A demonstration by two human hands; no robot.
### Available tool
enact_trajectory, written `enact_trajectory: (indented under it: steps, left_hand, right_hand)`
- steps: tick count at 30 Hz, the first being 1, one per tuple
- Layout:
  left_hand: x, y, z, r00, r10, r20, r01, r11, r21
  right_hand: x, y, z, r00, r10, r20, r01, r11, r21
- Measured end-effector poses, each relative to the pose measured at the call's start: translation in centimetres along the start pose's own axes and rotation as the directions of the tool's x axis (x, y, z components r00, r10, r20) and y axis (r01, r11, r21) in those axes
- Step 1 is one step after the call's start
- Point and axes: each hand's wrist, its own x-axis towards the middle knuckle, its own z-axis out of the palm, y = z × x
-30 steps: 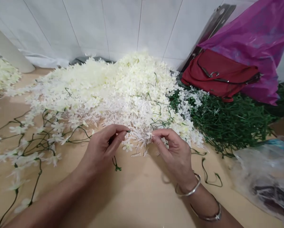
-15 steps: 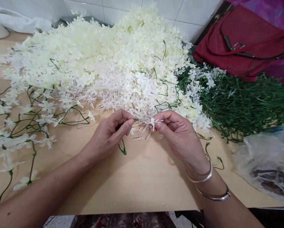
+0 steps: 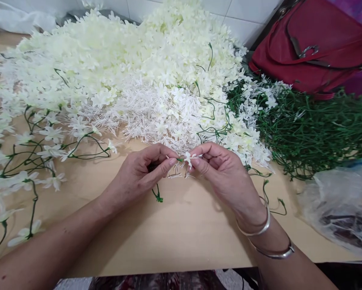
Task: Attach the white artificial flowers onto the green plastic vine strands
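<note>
My left hand pinches the tip of a thin green stem whose lower end curls down onto the tan table. My right hand pinches a small white artificial flower and holds it against the stem's tip. Both hands meet just in front of a big heap of white and cream flowers. White spiky stamen pieces lie at the heap's near edge. Two metal bangles sit on my right wrist.
Finished green vines with flowers spread at the left. A pile of bare green stems lies at the right, a red bag behind it. A clear plastic bag sits at the right table edge. White tiled wall behind.
The view tilted down and closer. My right hand picked a small white flower from the heap's edge and brought it left to the stem tip held in my left hand.
</note>
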Motion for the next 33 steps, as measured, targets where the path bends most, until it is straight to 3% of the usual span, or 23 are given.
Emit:
enact_trajectory:
  steps: [9,20,33]
  left_hand:
    - [-0.1,0.2,0.4,0.999,0.017,0.027,-0.016,1.0,-0.022]
    - [-0.4,-0.2,1.0,1.0,0.019,-0.002,-0.019,1.0,-0.011]
    - [-0.5,0.3,1.4,0.997,-0.02,-0.072,0.024,0.999,0.045]
  right_hand:
    - [-0.4,0.4,1.2,0.995,-0.044,-0.085,0.038,0.997,-0.072]
    - [-0.1,1.3,1.3,0.999,0.002,-0.033,-0.007,0.989,-0.148]
    - [-0.5,2.3,2.7,0.986,-0.114,-0.124,0.089,0.977,-0.191]
